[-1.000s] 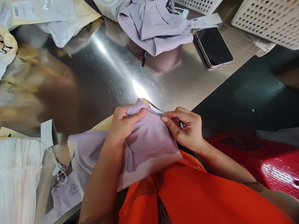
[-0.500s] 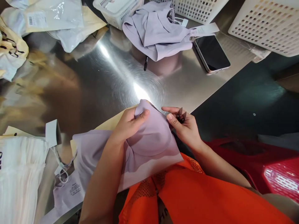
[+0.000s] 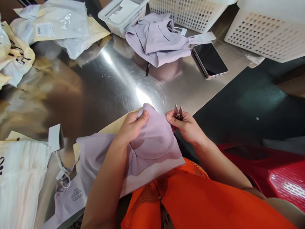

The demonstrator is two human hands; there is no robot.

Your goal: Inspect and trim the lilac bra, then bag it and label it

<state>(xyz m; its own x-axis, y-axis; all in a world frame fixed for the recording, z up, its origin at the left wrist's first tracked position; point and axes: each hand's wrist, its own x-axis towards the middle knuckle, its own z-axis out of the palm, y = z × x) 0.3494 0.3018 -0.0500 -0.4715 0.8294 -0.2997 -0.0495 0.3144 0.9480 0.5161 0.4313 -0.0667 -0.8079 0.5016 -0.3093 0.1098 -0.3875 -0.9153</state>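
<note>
The left hand (image 3: 133, 125) was closed on the top fold of a lilac garment (image 3: 152, 148), thumb over the cloth and fingers behind it. The right hand (image 3: 186, 127) was curled shut around small snips (image 3: 178, 112), whose two blades pointed up and stood slightly apart. Its thumb lay at the garment's right edge. The garment sat at the near edge of the steel worktop (image 3: 95, 86), partly on a yellow sheet (image 3: 111, 127). Its lower hem hung over an orange vest (image 3: 202, 197).

To the left lay a white stack (image 3: 19, 181) and a card tag (image 3: 56, 136) on a string, both near the garment's left end. Plastic bags (image 3: 62, 25) were heaped at the far left corner. At the far side a second garment (image 3: 154, 41) lay crumpled, with a pen (image 3: 147, 69) just in front of it and a phone (image 3: 209, 59) just to its right. Three white baskets stood behind them: a small basket (image 3: 121, 12), a middle basket (image 3: 188, 12) and a large basket (image 3: 264, 35).

Nothing lay between the hands and the pen; that stretch of steel was bare and bright with glare. The worktop's right edge ran diagonally from beside the right hand up towards the phone. Beyond it was dark floor (image 3: 250, 95), and a red crate (image 3: 274, 171) stood low beside the right forearm.
</note>
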